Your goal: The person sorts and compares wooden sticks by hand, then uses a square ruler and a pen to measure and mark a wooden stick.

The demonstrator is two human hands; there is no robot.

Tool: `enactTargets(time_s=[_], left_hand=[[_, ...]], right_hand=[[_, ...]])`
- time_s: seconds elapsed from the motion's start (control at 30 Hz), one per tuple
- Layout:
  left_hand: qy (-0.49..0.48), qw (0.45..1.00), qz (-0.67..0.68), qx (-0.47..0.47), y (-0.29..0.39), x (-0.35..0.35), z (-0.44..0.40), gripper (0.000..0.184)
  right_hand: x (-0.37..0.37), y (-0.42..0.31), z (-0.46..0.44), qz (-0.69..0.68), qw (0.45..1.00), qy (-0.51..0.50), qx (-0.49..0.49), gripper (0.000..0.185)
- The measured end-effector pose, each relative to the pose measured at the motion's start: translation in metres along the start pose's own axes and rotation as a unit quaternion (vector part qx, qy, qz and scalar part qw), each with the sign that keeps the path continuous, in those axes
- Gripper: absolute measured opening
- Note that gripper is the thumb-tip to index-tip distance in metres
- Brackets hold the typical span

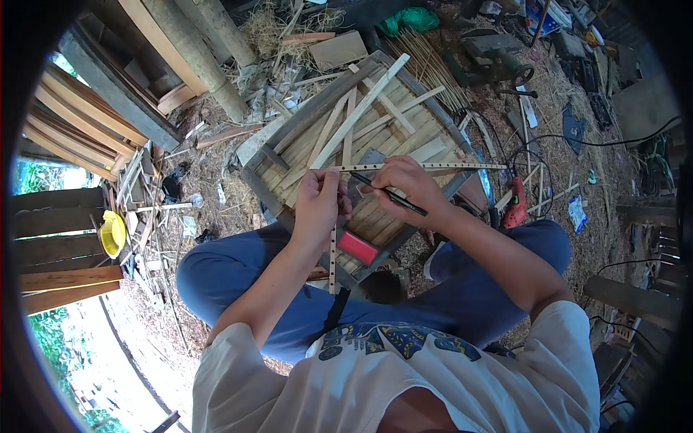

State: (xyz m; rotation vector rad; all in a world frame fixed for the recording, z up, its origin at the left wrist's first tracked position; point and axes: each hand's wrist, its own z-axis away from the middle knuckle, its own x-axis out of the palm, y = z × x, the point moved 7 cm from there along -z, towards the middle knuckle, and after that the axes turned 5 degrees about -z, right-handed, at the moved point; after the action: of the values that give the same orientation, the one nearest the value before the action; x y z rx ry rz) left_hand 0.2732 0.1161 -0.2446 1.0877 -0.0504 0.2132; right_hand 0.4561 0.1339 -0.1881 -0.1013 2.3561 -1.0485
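Head view, left hand [318, 206] pinching dotted strip [462, 167], right hand [408, 182] gripping black pen [406, 201], slats [364, 108] cluttering table [312, 113], red drill [515, 206] nearby

A pale, dark-dotted strip [458, 166] stretches crosswise, just beside a slanted black pen [408, 203].

The run of the perforated strip [455, 167] is concealed at the bend by the left hand [317, 202]; whether one piece or two are present cannot be determined. The middle of the black pen [408, 203] is covered by the fingers of the right hand [404, 180], and tip contact is too small to be confirmed. At right of centre, the red power drill [515, 206] is partly overlapped by the right knee [546, 242]. The shirt [433, 382] is cut off by the lower edge. Ground detail at lower left is lost in glare.
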Motion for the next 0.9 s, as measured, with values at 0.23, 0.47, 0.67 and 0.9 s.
enactTargets(time_s=[0.23,0.47,0.67,0.9], left_hand=[[-0.001,1.0,0.004,0.008,-0.0015,-0.0019,-0.0017,0.027],[-0.009,1.0,0.013,0.016,-0.0028,-0.0022,-0.0032,0.026],[0.009,1.0,0.014,0.008,-0.0041,-0.0052,-0.0042,0.026],[0.006,1.0,0.013,0.011,-0.0045,-0.0074,-0.0058,0.026]], right_hand=[[0.0008,0.0025,0.004,-0.005,1.0,-0.024,0.015,0.021],[0.0016,0.0012,0.0037,-0.015,0.999,-0.035,0.021,0.022],[-0.0009,0.006,0.0074,0.002,0.999,-0.014,0.03,0.023],[-0.0061,-0.0003,0.0051,-0.017,1.0,0.002,0.013,0.022]])
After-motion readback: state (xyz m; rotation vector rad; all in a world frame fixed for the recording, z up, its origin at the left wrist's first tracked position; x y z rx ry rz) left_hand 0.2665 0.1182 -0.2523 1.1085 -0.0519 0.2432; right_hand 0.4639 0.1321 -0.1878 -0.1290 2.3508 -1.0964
